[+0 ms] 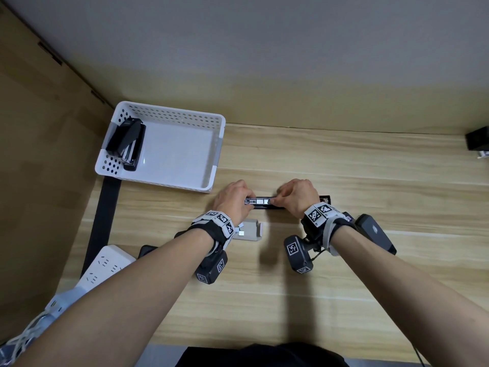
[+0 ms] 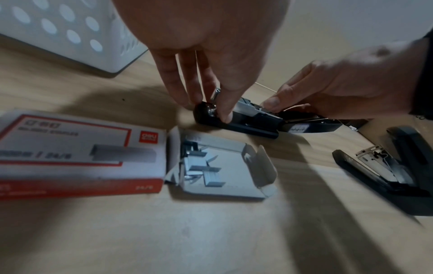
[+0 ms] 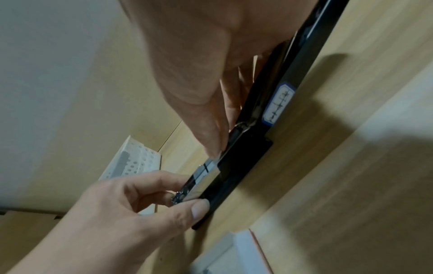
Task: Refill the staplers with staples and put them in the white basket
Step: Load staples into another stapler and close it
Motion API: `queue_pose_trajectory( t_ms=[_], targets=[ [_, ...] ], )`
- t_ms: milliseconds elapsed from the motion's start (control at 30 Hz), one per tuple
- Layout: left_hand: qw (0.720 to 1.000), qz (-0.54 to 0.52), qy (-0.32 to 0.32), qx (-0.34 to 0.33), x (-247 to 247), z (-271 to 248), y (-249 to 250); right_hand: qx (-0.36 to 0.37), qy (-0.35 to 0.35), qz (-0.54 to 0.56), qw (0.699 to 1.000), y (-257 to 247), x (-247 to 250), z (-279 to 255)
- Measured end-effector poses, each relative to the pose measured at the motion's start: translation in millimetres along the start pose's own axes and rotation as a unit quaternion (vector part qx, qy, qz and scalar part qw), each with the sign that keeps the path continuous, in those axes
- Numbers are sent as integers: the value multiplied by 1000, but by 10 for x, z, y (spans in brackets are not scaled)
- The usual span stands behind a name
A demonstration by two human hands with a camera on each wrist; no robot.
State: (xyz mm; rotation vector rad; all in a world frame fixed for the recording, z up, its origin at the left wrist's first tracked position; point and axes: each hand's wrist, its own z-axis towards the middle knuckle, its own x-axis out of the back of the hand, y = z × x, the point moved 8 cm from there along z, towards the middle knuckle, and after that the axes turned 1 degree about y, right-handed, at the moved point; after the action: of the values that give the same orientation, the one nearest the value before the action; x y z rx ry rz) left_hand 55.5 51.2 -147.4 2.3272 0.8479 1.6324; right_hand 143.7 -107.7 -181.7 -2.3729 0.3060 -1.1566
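Head view: an opened stapler lies on the worktop just right of the white basket; left hand pinches its left end, right hand pinches staples in its channel. A second stapler lies inside the basket.

Left wrist view: left-hand fingers grip the stapler's tip; a staple box lies open, near the stapler.

Right wrist view: right-hand fingers press on the staple channel.
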Motion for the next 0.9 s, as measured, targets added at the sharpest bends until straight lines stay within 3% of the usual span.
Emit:
queue_pose_trajectory(
  t_ms=[300, 567, 700, 900],
  targets=[
    [1000, -2, -9, 1, -4, 7, -17, 47, -12, 115, 992, -54, 78, -104],
    [1000, -5, -15, 1, 5, 9, -3, 90, 44, 143, 985, -124, 273, -112],
    [1000, 0, -31, -6, -13, -5, 8, 86, 125, 104, 983, -124, 451, 40],
    [999, 7, -45, -15, -32, -13, 12, 53, 75, -31, 995, 14, 365, 179]
  ],
)
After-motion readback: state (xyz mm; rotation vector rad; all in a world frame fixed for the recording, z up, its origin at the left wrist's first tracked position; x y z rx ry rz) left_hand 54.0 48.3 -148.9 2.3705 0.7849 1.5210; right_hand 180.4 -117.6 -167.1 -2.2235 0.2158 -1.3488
